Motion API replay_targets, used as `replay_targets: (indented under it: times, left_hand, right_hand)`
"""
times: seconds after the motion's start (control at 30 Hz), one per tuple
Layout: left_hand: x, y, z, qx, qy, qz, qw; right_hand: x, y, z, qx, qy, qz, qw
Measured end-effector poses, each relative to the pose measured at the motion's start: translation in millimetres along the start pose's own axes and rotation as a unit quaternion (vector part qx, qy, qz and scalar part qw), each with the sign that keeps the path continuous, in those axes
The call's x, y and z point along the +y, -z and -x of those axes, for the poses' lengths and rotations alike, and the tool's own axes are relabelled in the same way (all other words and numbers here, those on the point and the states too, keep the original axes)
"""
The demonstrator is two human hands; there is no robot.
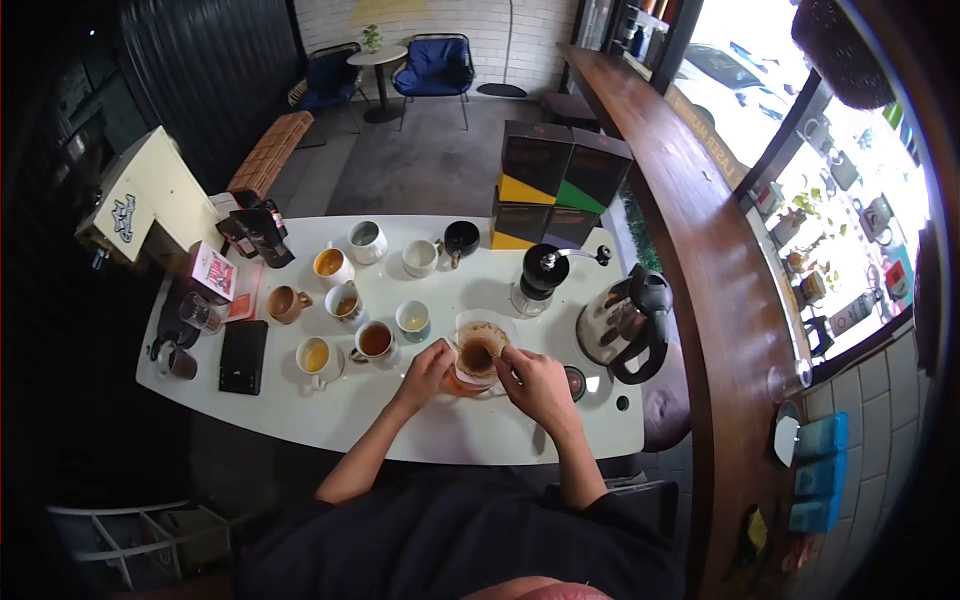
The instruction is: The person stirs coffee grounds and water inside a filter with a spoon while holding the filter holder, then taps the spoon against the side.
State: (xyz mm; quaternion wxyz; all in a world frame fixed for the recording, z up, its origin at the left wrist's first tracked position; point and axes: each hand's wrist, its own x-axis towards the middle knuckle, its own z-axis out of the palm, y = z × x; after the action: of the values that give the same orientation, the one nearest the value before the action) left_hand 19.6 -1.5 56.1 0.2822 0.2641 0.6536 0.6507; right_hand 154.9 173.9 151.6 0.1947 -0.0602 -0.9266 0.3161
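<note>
Item: clear glass pour-over dripper with a brown-stained paper filter (478, 352), standing on the long white table (330, 410) near its front edge, right of centre. Left hand (428, 372): at the dripper's left side, fingertips pinching the filter rim. Right hand (535, 385): at the dripper's right side, fingers curled with the tips on the opposite rim of the filter; whether they grip it firmly cannot be told. Just left of the dripper: white cup of dark tea-coloured liquid (375, 341), white cup of yellow liquid (316, 358), small pale cup (412, 319). Further left of the dripper: flat black rectangular scale (243, 356), brown ceramic mug (285, 303), 2 more filled white cups (333, 266) behind it. Behind the dripper: black-topped hand coffee grinder on a glass jar (541, 277), black cup (461, 238), white empty cup (420, 257), grey-green cup (367, 241), stack of black boxes with yellow and green bands (560, 183). Right of the dripper: steel kettle with a black handle (622, 322), and a small dark round lid (574, 382) just beside the right hand. Right of the kettle: long dark wooden counter (700, 260).
</note>
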Motion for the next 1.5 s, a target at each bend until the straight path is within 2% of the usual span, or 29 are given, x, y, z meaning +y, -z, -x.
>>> replay_targets:
  times: [0.13, 0.3, 0.43, 0.53, 0.6, 0.73, 0.8, 1.03, 1.2, 1.33, 1.43, 1.5]
  left_hand:
    - [-3.4, -10.0, 7.8, 0.026, 0.036, 0.055, 0.998]
    - [-1.5, -18.1, 7.1, 0.073, 0.006, -0.004, 0.997]
    - [-0.6, -27.7, 8.7, 0.109, -0.001, 0.024, 0.994]
    - [-1.3, -29.1, 8.7, 0.119, 0.049, 0.04, 0.991]
    - [-9.8, -29.2, 6.2, 0.129, -0.01, 0.03, 0.991]
    - [-12.2, -29.0, 6.0, 0.135, 0.003, 0.015, 0.991]
    - [-12.8, -29.7, 5.2, 0.143, -0.019, -0.003, 0.99]
    - [-7.5, -30.7, 2.9, 0.146, 0.013, -0.01, 0.989]
    - [-13.8, -30.5, -0.2, 0.166, -0.011, -0.029, 0.986]
    - [3.7, -36.5, 0.3, 0.171, 0.019, -0.05, 0.984]
    - [3.3, -43.0, -0.4, 0.198, 0.013, -0.041, 0.979]
    - [-5.6, -41.1, -3.3, 0.208, -0.044, -0.074, 0.974]
  right_hand:
    - [4.7, 4.4, -0.5, -0.006, -0.007, 0.004, 1.0]
    - [8.6, 12.7, 1.8, 0.002, 0.026, 0.001, 1.0]
    - [13.6, 15.7, 3.5, 0.022, 0.041, -0.005, 0.999]
    - [16.3, 15.7, 5.2, 0.025, 0.044, -0.005, 0.999]
    - [17.5, 15.0, 5.7, 0.029, 0.047, -0.012, 0.998]
    - [22.3, 16.6, 5.6, 0.027, 0.044, -0.011, 0.999]
    - [24.7, 15.5, 4.3, 0.021, 0.047, -0.014, 0.999]
    - [31.5, 12.1, 3.6, 0.026, 0.048, -0.029, 0.998]
    - [32.2, 11.6, 9.9, 0.034, 0.048, -0.03, 0.998]
    - [35.2, 15.8, 9.0, 0.017, 0.029, -0.041, 0.999]
    - [36.9, 15.6, 5.9, 0.008, 0.033, -0.046, 0.998]
    - [37.9, 11.7, 6.2, -0.001, 0.031, -0.046, 0.998]
